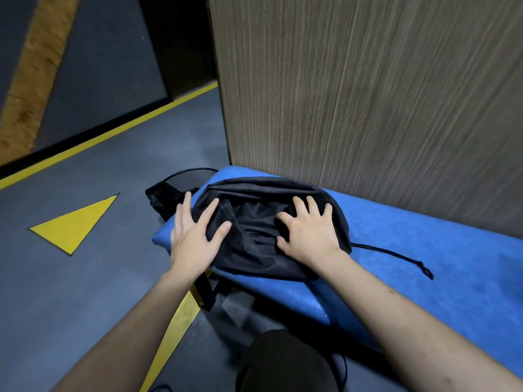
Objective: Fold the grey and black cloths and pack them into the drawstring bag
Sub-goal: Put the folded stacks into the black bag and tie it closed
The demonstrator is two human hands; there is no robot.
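Observation:
A black drawstring bag (254, 239) lies bulging on the left end of a blue padded bench (424, 250). Its black cord (396, 254) trails off to the right and ends in a knot. My left hand (192, 233) rests flat on the bag's left side with fingers spread. On the bag's right side my right hand (308, 230) presses down, its fingers spread and slightly curled. Neither hand grips anything. No grey or black cloth shows outside the bag.
A wood-grain panel (368, 94) rises right behind the bench. A black mesh object with a wire rim (167, 193) sits on the floor off the bench's left end. The grey floor carries yellow lines and a yellow triangle (73, 224). My dark-clad knee (283, 363) is below.

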